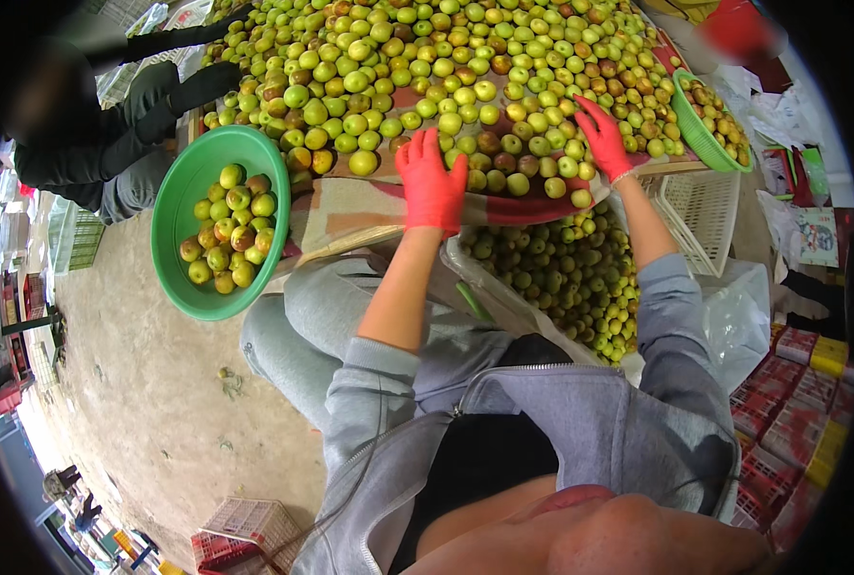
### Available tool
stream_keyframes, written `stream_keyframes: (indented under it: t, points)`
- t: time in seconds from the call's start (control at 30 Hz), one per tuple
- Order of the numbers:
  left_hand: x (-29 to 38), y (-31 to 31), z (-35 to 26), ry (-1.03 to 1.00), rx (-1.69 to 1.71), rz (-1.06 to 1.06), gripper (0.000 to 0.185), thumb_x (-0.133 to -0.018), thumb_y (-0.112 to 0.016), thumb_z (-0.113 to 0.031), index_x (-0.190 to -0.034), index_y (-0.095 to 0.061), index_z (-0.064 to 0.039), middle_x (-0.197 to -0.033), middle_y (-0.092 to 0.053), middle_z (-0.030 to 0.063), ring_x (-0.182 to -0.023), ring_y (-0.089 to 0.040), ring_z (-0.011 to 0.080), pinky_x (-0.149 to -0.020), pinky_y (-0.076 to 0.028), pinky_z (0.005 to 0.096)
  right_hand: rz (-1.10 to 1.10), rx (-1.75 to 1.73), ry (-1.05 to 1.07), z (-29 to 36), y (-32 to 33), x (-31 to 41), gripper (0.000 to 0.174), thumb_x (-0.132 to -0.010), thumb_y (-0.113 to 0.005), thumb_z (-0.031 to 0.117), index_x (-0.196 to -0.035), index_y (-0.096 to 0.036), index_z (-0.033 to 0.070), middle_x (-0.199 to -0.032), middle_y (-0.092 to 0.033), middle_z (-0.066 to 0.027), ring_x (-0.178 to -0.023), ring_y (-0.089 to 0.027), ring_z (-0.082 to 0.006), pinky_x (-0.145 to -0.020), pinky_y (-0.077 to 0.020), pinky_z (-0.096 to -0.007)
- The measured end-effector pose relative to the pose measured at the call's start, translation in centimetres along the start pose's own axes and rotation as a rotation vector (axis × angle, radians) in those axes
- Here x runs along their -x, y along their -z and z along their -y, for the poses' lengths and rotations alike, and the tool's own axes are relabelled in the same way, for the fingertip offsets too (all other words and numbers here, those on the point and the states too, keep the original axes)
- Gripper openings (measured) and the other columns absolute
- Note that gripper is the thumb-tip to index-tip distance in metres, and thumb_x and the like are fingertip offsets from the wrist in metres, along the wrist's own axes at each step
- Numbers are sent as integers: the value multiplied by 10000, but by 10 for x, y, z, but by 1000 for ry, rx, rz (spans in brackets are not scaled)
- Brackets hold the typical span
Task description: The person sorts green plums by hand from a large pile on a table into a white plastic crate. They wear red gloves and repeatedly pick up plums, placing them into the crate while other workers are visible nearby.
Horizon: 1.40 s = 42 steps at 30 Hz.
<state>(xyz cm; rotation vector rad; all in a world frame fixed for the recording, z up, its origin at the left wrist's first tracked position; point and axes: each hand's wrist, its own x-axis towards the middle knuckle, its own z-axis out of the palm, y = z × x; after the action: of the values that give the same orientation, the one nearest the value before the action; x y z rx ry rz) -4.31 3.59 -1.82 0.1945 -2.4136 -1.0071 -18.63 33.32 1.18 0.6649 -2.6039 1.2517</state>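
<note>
Green and reddish-brown jujube-like fruits [355, 81] cover a cloth-lined table [348, 208]. My left hand [430, 180], in a red glove, lies over fruits near the table's front edge; whether it grips one I cannot tell. Further right, my right hand [603, 136], gloved in red too, has its fingers spread on the fruits, with a loose group between both hands. Below the edge, a plastic-lined container [542, 309] holds many more such fruits. At the left stands a green plastic basin [164, 251] with larger fruits in it.
A green basket [700, 133] of fruits sits at the table's right end, above a white plastic crate [721, 230]. A person in dark sleeves [125, 154] is at the left of the table. Red and yellow boxes [786, 410] are stacked at the right; another crate [251, 521] rests on the floor.
</note>
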Motion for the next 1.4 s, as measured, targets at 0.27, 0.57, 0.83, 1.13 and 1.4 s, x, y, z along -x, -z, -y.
stream_keyframes:
  t: [0.27,0.57,0.83,1.13,1.4]
  points:
    - [-9,-10,1,11,46,61,552,-803,-712,-257,-1260,-527,-7,-1266,-551,209,-1205,-453,397,-1036,-367,476,258,-264,-260,9,3,-21,485,-972,-579,351,-1401,-522,132,-1409,-529,-65,-1247,-510,-173,-1047,-395,-307]
    - [-22,-27,-22,248,515,351,518,-850,-691,-311,-1270,-579,-28,-1230,-598,208,-1092,-587,358,-943,-471,404,297,-529,-335,-4,6,-12,443,-967,-560,318,-1364,-558,121,-1440,-484,-55,-1345,-414,-190,-1118,-314,-324]
    - [7,-60,-61,-8,486,435,393,-869,-674,-295,-1203,-638,-93,-1146,-658,152,-1040,-622,323,-922,-495,390,452,-415,-319,20,11,32,475,-905,-593,58,-1371,-502,41,-1360,-546,-62,-1250,-489,-147,-1049,-387,-290]
    - [40,-54,-75,-159,698,527,224,-842,-670,-116,-1064,-683,-88,-1086,-669,120,-1060,-609,315,-929,-489,403,672,-285,-289,35,55,68,329,-878,-638,95,-1202,-607,48,-1162,-616,-12,-988,-593,-110,-868,-485,-278]
    - [0,36,-19,-107,-43,230,187,-844,-619,-165,-1009,-692,-112,-970,-672,133,-919,-617,356,-835,-495,456,261,-82,-24,46,-13,-10,379,-891,-663,208,-1238,-633,58,-1264,-616,-125,-1180,-566,-226,-982,-439,-302]
